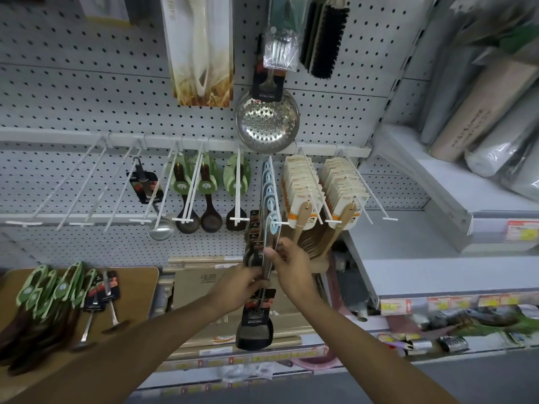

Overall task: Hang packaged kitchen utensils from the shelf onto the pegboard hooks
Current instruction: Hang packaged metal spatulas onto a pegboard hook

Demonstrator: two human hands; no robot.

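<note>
Both hands meet just below the middle of the view, under the tip of a white hook (272,193) that carries a row of blue-carded utensils (267,188). The left hand (237,287) is curled round a bundle of dark-carded utensils (256,319), whose black heads hang down toward 6 o'clock. The right hand (291,266) pinches the metal handle of the frontmost blue-carded piece between thumb and fingertips, right below the hook's end; whether that card is fully seated on the hook I cannot tell. At 8 o'clock, on a wooden board (140,287) on the shelf, lies a heap of green-carded spoons (49,293) with a few dark-carded ladles (102,298) beside them. Along the pegboard (87,97) the rail of hooks runs from 9 to 3 o'clock: several bare hooks (73,188) at the left, then one ladle (154,205), green-carded dark spoons (198,193), and right of the hands two hooks of wooden spatulas (320,193) on cream cards. At 12 o'clock hang a steel skimmer (267,121), a boxed white utensil (201,51) and a black brush (326,36). Flat cartons (198,287) lie on the shelf behind the left hand. At 2 o'clock, a side shelf holds wrapped rolls (490,112).
</note>
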